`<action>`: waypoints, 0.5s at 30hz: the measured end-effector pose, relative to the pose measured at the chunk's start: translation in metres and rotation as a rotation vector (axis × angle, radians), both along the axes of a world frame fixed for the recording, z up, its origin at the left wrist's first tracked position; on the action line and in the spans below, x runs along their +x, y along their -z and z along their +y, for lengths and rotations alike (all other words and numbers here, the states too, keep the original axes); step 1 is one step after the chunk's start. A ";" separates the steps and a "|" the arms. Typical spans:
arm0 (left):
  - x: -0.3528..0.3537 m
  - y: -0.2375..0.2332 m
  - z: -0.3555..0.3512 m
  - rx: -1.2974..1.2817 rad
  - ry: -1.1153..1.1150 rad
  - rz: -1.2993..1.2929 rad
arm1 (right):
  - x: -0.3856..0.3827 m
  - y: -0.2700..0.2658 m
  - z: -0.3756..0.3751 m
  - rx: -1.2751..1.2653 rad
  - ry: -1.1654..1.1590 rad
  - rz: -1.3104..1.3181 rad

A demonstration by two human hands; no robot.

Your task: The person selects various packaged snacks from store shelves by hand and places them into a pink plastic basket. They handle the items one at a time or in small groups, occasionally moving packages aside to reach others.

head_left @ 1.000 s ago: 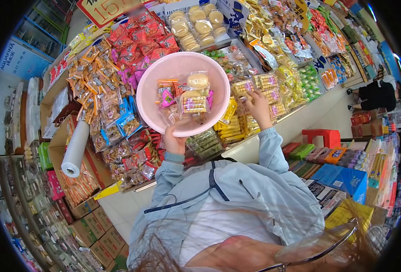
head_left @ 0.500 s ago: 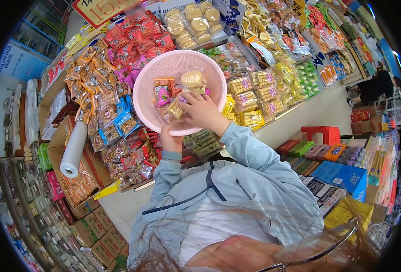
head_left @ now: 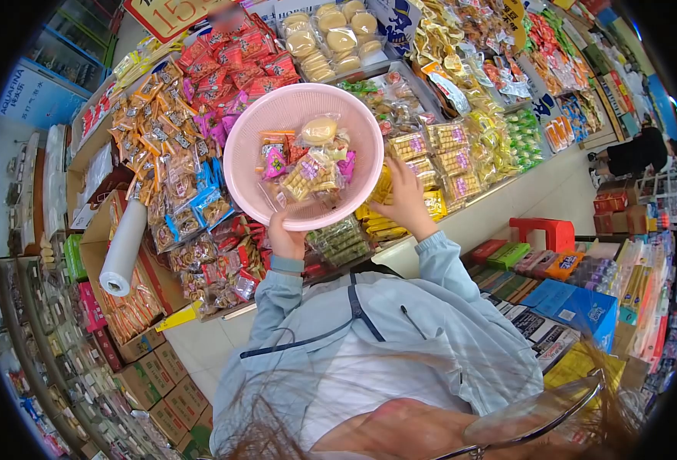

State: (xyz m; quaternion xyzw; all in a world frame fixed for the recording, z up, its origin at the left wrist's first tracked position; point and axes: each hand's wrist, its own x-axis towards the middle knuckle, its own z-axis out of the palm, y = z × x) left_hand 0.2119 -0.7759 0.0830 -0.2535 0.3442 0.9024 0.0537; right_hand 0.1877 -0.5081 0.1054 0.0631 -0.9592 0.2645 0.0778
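My left hand (head_left: 285, 237) grips the near rim of a pink plastic basket (head_left: 246, 138), which is held tilted over the snack display. Inside lie a pack of rolled biscuits (head_left: 312, 175), a round cake in clear wrap (head_left: 319, 131), orange-red packets (head_left: 274, 146) and small magenta packets (head_left: 275, 162). To the right of the basket, my right hand (head_left: 409, 203) has its fingers apart and holds nothing. It hovers over yellow snack packets (head_left: 384, 227), close to more packs of rolled biscuits (head_left: 409, 146).
Red packets (head_left: 235, 61), orange-wrapped snacks (head_left: 154, 130) and packed round cakes (head_left: 342, 38) fill the display. A roll of plastic bags (head_left: 124, 249) stands at the left. Behind on the right are a red stool (head_left: 542, 232) and a person in black (head_left: 636, 156).
My right hand has left the pack of rolled biscuits in the basket and moved right, out over the yellow packets. My left hand and the basket stay nearly in place.
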 end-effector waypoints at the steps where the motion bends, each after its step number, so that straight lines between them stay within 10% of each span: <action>1: 0.000 0.002 -0.001 0.005 0.009 -0.001 | 0.000 0.010 0.000 0.072 -0.043 -0.004; 7: -0.002 0.005 -0.001 0.022 -0.006 0.009 | -0.007 0.029 -0.002 0.254 -0.121 -0.025; 15: -0.001 0.004 -0.006 0.067 -0.025 -0.011 | -0.035 0.007 0.008 -0.371 0.025 0.180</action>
